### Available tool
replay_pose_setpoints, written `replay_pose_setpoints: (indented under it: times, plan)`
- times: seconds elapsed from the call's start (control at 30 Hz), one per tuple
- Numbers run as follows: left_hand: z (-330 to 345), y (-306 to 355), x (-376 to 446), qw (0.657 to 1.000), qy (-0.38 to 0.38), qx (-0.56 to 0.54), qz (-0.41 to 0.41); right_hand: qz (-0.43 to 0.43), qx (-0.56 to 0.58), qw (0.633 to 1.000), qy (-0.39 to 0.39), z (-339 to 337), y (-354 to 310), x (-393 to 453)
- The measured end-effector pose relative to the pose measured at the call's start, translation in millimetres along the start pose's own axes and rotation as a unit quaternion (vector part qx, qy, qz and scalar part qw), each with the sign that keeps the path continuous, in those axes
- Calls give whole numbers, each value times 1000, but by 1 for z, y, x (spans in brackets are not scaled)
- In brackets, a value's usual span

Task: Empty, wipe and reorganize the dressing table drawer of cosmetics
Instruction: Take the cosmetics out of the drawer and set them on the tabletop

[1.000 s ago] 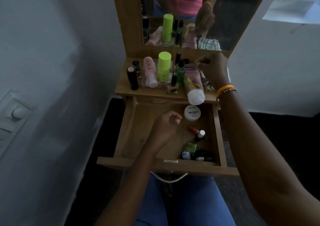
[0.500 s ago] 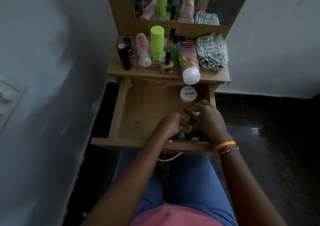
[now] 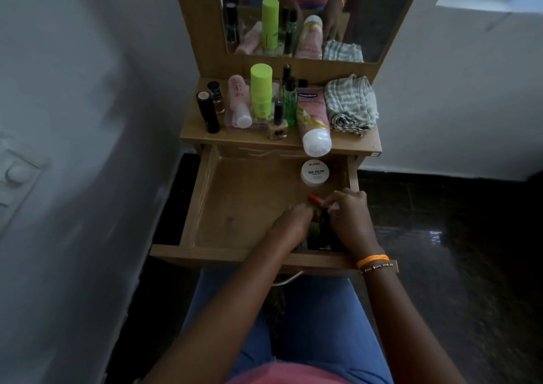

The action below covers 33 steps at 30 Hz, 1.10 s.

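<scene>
drawer (image 3: 244, 207) open, frame centre | small bottles lower right in it: light, slick, glass likely, take by caps | left hand (image 3: 289, 226), right hand (image 3: 349, 222) curled among them, exact hold unclear | jar (image 3: 315, 172) behind

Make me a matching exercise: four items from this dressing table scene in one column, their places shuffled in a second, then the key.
1. round white nail polish jar
2. checked grey cloth
3. lime green cylinder bottle
4. pink Vaseline tube

A. standing upright on the tabletop
B. inside the open drawer, at the back
C. folded at the tabletop's right end
D. lying down, white cap overhanging the tabletop's front edge

Pairs: 1-B, 2-C, 3-A, 4-D
</scene>
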State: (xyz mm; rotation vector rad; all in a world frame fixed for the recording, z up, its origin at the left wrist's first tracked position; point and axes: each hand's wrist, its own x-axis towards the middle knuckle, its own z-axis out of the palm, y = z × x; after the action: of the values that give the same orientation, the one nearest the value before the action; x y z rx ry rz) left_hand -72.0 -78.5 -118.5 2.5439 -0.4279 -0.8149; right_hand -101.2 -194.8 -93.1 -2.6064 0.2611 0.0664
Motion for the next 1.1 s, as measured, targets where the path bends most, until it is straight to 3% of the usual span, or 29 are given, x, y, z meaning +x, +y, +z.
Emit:
replay_pose_setpoints:
  times: [0.1,0.23,0.33,0.47,0.6,0.73,0.87,1.1]
  plan:
    - [-8,-2,-12,998,6,-51,-18,-11,-23,1000,-4,-2,-3,-1]
    - [-29,-19,-38,990,80,-117,-17,-34,7,999,27,-14,-13,-8]
    - [-54,-37,-59,975,132,-170,-50,-96,62,993,41,-26,-29,-11]
    - [-84,-59,-87,940,198,-269,-68,-181,141,972,39,-49,-73,-16]
    - [-103,-76,-105,882,292,-362,-76,-245,217,944,50,-70,-124,-7]
    - [-117,-92,-110,824,353,-436,-76,-279,195,932,129,-88,-170,30]
    - [-129,-105,-104,799,404,-439,-71,-290,139,934,156,-99,-220,89]
    - [-154,-118,-89,754,442,-473,-108,-276,-22,959,59,-61,-257,200]
